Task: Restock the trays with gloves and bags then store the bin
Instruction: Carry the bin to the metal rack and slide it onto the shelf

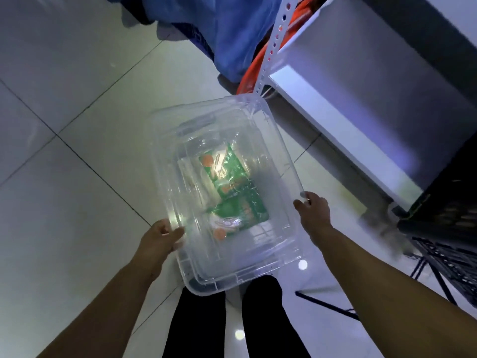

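Fingers (pixel 178 232) of the left hand (pixel 160 239) and right hand (pixel 313 210) grip the clear bin (pixel 284 148) by opposite rims.

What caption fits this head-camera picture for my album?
Left hand and right hand hold a clear bin of green packets above the tiled floor.

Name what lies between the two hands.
In the head view, the clear bin, green packets inside, spans the gap between left hand and right hand.

The bare left forearm (pixel 111 293) at seven o'clock and bare right forearm (pixel 374 270) at four o'clock end in the ungloved left hand (pixel 160 239) and right hand (pixel 313 211), with plain, close-fitting black trousers (pixel 196 326) on both legs at six o'clock.
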Demonstrator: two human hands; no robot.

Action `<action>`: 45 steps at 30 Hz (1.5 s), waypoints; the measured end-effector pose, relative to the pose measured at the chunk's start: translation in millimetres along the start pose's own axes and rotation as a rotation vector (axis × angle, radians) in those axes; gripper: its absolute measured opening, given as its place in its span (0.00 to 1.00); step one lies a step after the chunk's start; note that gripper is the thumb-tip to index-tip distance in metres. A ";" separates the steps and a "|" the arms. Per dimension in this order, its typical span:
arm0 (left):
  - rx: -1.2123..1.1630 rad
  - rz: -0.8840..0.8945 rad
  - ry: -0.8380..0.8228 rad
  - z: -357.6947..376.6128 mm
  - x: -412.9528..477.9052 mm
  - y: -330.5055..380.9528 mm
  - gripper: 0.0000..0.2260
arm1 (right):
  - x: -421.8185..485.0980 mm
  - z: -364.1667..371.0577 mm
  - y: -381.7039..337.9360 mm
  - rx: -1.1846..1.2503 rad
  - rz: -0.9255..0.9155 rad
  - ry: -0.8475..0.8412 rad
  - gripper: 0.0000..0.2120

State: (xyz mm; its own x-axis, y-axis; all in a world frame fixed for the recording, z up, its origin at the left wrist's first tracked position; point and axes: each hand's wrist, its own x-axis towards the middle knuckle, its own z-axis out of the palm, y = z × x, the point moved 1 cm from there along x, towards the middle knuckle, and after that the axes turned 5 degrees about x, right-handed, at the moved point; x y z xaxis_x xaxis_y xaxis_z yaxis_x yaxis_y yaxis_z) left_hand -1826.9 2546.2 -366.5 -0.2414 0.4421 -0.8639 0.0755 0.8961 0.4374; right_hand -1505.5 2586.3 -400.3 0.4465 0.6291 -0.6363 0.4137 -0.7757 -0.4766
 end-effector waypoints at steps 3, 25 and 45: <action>0.166 0.051 0.150 3.1 27.9 -21.2 0.15 | 15.3 24.6 8.5 -0.065 -0.068 0.045 0.17; -0.052 -0.043 0.013 49.8 100.0 -61.5 0.08 | 104.0 51.2 -32.1 -0.106 -0.236 -0.022 0.18; 0.640 0.392 0.503 108.7 70.1 -27.9 0.47 | 28.1 62.1 59.4 0.386 0.215 0.172 0.42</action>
State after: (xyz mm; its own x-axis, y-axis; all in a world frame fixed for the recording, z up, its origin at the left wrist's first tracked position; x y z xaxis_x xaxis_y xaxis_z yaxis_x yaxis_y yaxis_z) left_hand -1740.7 2556.6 -466.5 -0.4680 0.7855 -0.4050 0.7292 0.6021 0.3251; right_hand -1517.7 2554.7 -484.2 0.6279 0.4259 -0.6514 -0.0136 -0.8309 -0.5563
